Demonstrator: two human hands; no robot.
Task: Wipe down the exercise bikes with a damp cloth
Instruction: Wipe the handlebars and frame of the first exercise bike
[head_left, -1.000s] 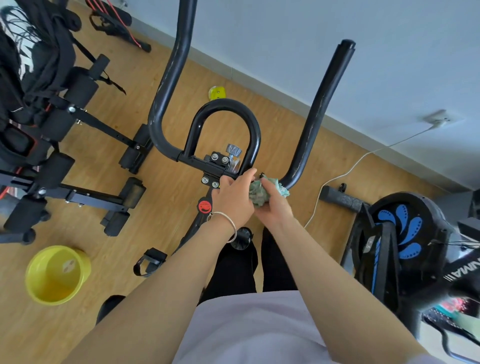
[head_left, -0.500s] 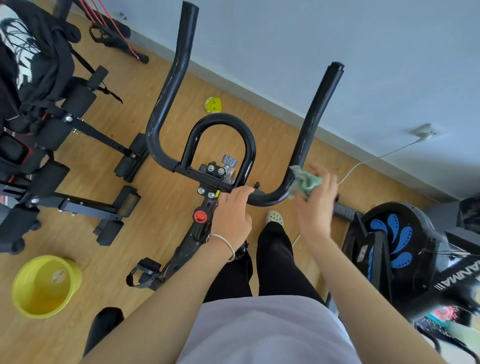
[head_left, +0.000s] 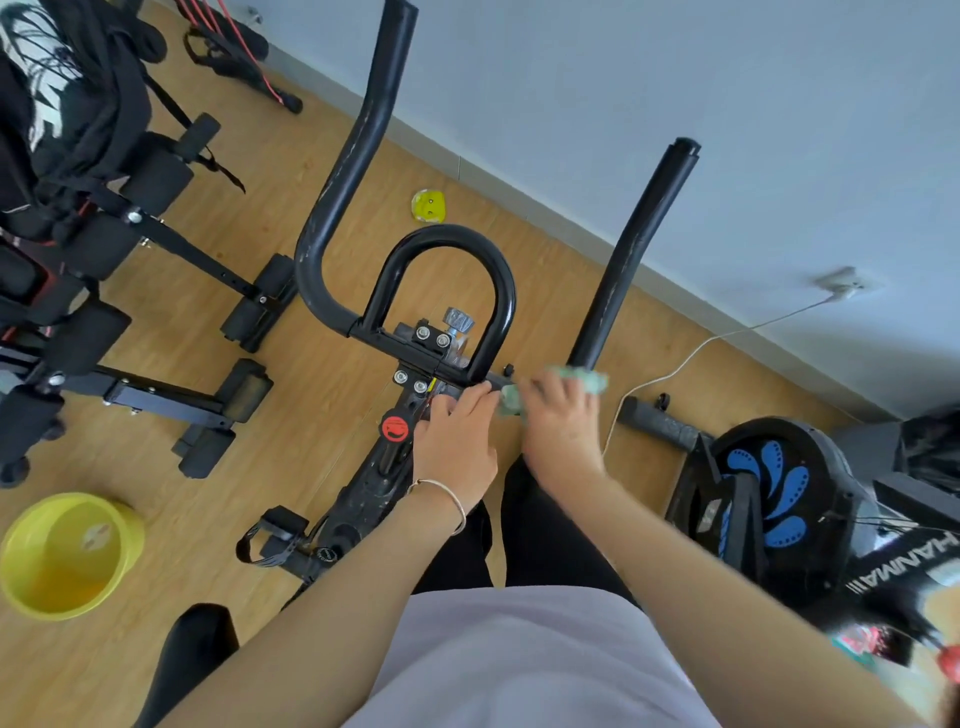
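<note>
The right hand (head_left: 558, 426) has swung back inward. Half a second ago it was out at the right-hand bend of the handlebar (head_left: 623, 260), well apart from the left hand (head_left: 457, 441). Now the two hands sit just beside each other again, close to where they were a second ago. The right hand is smeared with motion. Its fingers are bunched round the green cloth (head_left: 582, 378), which shows as a blurred wad past the knuckles and a second scrap on the thumb side, pressed against the bar just below the foot of the right upright grip.

The left hand has barely shifted. Its fingers are curled over the crossbar beside the stem bolts, steadying the exercise bike (head_left: 374, 483), with a thin bracelet on the wrist.

Taken together, that out-and-back travel reads as a scrubbing stroke over the bend, so this short stretch of bar is probably being wiped properly rather than passed over once. Beyond the right hand, the long right upright looks untouched, as do the loop grip (head_left: 441, 239) ahead of the left hand and the far left upright. The yellow bucket (head_left: 67, 556) stands on the floor, well off to the left hand's outer side. A second bike (head_left: 769, 499) with blue flywheel markings waits beyond the right forearm.
</note>
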